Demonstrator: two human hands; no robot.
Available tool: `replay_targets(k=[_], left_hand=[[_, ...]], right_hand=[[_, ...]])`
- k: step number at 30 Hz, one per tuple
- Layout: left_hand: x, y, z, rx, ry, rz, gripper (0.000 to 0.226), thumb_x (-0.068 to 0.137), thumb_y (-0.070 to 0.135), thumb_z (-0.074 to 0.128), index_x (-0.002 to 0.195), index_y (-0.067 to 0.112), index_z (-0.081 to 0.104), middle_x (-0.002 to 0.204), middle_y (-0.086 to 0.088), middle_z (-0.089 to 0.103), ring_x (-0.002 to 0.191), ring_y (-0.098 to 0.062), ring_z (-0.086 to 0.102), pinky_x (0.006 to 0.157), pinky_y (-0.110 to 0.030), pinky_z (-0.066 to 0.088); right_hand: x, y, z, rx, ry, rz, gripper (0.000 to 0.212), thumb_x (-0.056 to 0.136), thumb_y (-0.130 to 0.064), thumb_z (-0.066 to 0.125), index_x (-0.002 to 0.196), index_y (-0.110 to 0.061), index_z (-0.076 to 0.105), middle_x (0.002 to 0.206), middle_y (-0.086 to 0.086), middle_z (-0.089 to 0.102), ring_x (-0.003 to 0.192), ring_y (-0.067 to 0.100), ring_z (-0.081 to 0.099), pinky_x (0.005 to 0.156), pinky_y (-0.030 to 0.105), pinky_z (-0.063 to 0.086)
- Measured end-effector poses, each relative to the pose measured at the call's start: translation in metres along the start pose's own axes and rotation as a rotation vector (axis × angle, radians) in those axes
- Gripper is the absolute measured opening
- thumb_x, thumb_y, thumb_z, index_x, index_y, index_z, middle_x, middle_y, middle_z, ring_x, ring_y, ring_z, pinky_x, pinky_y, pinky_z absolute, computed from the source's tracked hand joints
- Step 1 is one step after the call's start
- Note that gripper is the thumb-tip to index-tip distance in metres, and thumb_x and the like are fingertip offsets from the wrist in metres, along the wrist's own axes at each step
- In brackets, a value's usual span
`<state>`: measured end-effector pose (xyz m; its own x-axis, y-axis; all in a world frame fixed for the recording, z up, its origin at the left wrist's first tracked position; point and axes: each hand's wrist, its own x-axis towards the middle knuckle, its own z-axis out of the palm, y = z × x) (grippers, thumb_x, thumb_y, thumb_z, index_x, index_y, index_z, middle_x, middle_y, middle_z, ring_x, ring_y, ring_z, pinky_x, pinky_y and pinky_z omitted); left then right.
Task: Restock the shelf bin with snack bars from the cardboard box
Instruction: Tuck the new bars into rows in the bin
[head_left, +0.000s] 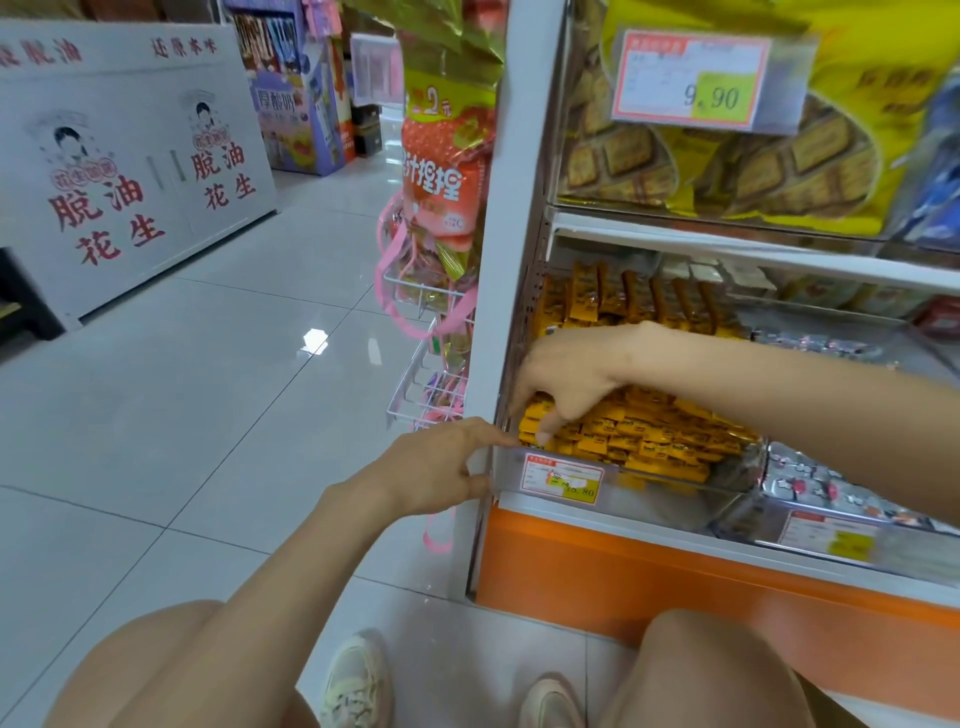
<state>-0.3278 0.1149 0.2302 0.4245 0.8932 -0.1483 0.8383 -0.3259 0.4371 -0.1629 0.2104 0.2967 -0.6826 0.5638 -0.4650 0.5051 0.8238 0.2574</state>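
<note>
Shop aisle, lowest shelf. Snack bars (649, 441) fill the shelf bin (665, 499). My left hand (441, 473), fingers straight, braces its front corner, likely steadying. My right hand (566, 379) dips fingers among bars; pinching or levelling, cannot tell. Cardboard box unseen.

Bars (649, 441) partly hidden under right hand (566, 379) in bin (701, 499). Tag (563, 478) on bin front blurred, print unreadable. Packs (831, 488) right of bin blurred, cut by edge.

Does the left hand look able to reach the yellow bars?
Probably yes: the left hand sits at the open corner of the bin, beside the yellow bars; only the right hand crowds it.
</note>
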Motion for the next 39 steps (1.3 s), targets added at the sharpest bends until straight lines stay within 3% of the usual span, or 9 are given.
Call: replay_targets(k=[3,6,8,12,18,26,30,32,39], left_hand=[[0.004,0.006,0.002,-0.088,0.104,0.032,0.041,0.090,0.019,0.057,0.130,0.027,0.050,0.130,0.007,0.053,0.094,-0.011,0.062,0.084,-0.028,0.048],[0.011,0.015,0.004,-0.197,0.259,0.083,0.040,0.089,0.015,0.057,0.128,0.021,0.053,0.123,0.001,0.055,0.096,-0.013,0.059,0.084,-0.031,0.051],[0.017,0.021,0.007,-0.235,0.348,0.117,0.045,0.089,0.017,0.059,0.133,0.021,0.048,0.125,0.001,0.049,0.103,-0.012,0.054,0.090,-0.026,0.047],[0.034,0.033,0.012,-0.179,0.398,0.225,0.066,0.088,0.013,0.061,0.144,0.027,0.029,0.150,-0.002,0.021,0.136,-0.015,0.028,0.109,-0.022,0.028],[0.060,0.036,0.012,-0.092,0.317,0.118,0.080,0.086,0.018,0.065,0.149,0.021,0.015,0.157,-0.002,-0.010,0.145,-0.022,0.008,0.114,-0.028,0.019],[0.062,0.037,0.012,-0.126,0.345,0.096,0.061,0.086,0.018,0.065,0.136,0.011,0.033,0.149,-0.005,0.018,0.124,-0.024,0.045,0.098,-0.025,0.037],[0.046,0.042,0.008,-0.087,0.338,0.111,0.068,0.087,0.023,0.063,0.143,0.013,0.025,0.155,-0.002,0.009,0.132,-0.021,0.037,0.104,-0.027,0.035],[0.032,0.045,0.007,-0.093,0.377,0.094,0.063,0.089,0.025,0.060,0.142,0.014,0.028,0.152,-0.002,0.019,0.128,-0.020,0.042,0.103,-0.027,0.037],[0.001,0.032,0.006,-0.159,0.325,-0.074,0.047,0.091,0.027,0.057,0.133,0.013,0.041,0.135,-0.004,0.050,0.122,-0.018,0.048,0.097,-0.024,0.040]], right_hand=[[-0.027,0.017,0.005,0.255,0.335,-0.018,0.035,0.088,-0.044,0.058,0.120,-0.030,0.062,0.123,-0.008,0.063,0.113,0.013,0.056,0.094,0.035,0.046],[-0.044,0.058,0.014,0.429,0.627,0.172,0.028,0.093,-0.016,0.054,0.119,-0.023,0.064,0.125,-0.002,0.062,0.116,0.017,0.056,0.101,0.029,0.040],[-0.040,0.081,0.020,0.489,0.583,0.275,0.040,0.094,-0.004,0.047,0.127,-0.023,0.058,0.137,0.000,0.052,0.127,0.019,0.047,0.103,0.020,0.030],[-0.018,0.106,0.030,0.389,0.424,0.266,0.050,0.091,0.001,0.049,0.133,-0.025,0.051,0.149,0.002,0.037,0.140,0.021,0.027,0.114,0.029,0.017],[-0.001,0.116,0.034,0.288,0.464,0.345,0.063,0.088,0.007,0.047,0.133,-0.037,0.049,0.148,-0.008,0.037,0.138,0.016,0.029,0.112,0.034,0.027],[0.006,0.124,0.036,0.385,0.464,0.255,0.040,0.090,0.000,0.054,0.125,-0.020,0.056,0.139,0.003,0.046,0.129,0.023,0.041,0.107,0.036,0.034],[0.001,0.113,0.029,0.557,0.614,0.154,0.037,0.089,0.001,0.056,0.126,-0.007,0.055,0.134,0.012,0.051,0.127,0.024,0.044,0.103,0.015,0.027],[-0.010,0.100,0.021,0.514,0.671,0.068,0.037,0.090,-0.006,0.058,0.127,-0.007,0.054,0.133,0.010,0.052,0.124,0.018,0.044,0.103,0.009,0.024],[-0.022,0.056,0.022,0.259,0.688,-0.055,0.038,0.085,-0.018,0.066,0.122,-0.020,0.058,0.122,0.001,0.057,0.112,0.019,0.056,0.092,0.037,0.047]])
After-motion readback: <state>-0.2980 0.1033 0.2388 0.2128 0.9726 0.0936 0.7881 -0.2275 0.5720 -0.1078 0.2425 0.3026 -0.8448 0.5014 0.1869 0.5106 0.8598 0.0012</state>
